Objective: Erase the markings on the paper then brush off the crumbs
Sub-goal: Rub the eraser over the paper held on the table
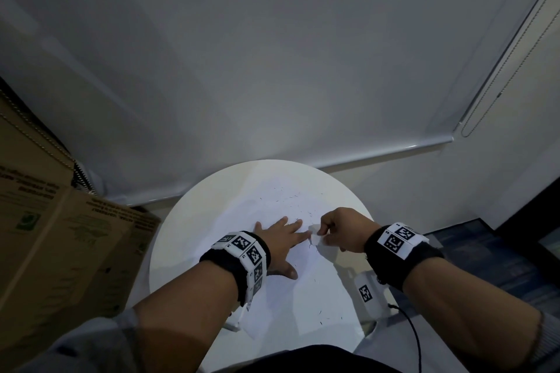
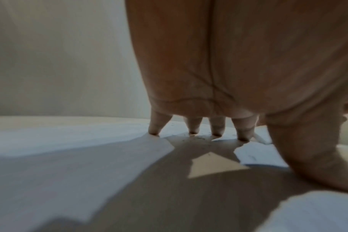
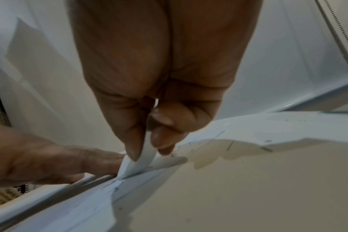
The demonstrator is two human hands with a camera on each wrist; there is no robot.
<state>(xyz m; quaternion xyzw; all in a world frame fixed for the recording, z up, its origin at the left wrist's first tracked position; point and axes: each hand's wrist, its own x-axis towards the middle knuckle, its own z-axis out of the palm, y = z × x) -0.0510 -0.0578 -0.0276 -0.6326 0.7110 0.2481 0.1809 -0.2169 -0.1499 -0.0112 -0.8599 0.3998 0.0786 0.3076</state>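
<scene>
A white sheet of paper [image 1: 281,291] lies on a round white table [image 1: 185,239]. Small dark eraser crumbs [image 1: 285,197] are scattered over the sheet, far side and near side. My left hand [image 1: 281,236] lies flat on the paper with its fingers spread, and the left wrist view shows the fingertips [image 2: 193,131] pressing down. Just to its right, my right hand [image 1: 328,232] pinches a white eraser [image 1: 315,236] between thumb and fingers. The eraser [image 3: 147,158] touches the paper [image 3: 288,133] beside the left index finger [image 3: 101,160].
Brown cardboard boxes [image 1: 60,236] stand against the table's left side. A white roller blind with its bottom rail [image 1: 378,154] hangs behind the table. A white block with a marker tag [image 1: 368,297] and a black cable [image 1: 415,333] sit at the table's right edge.
</scene>
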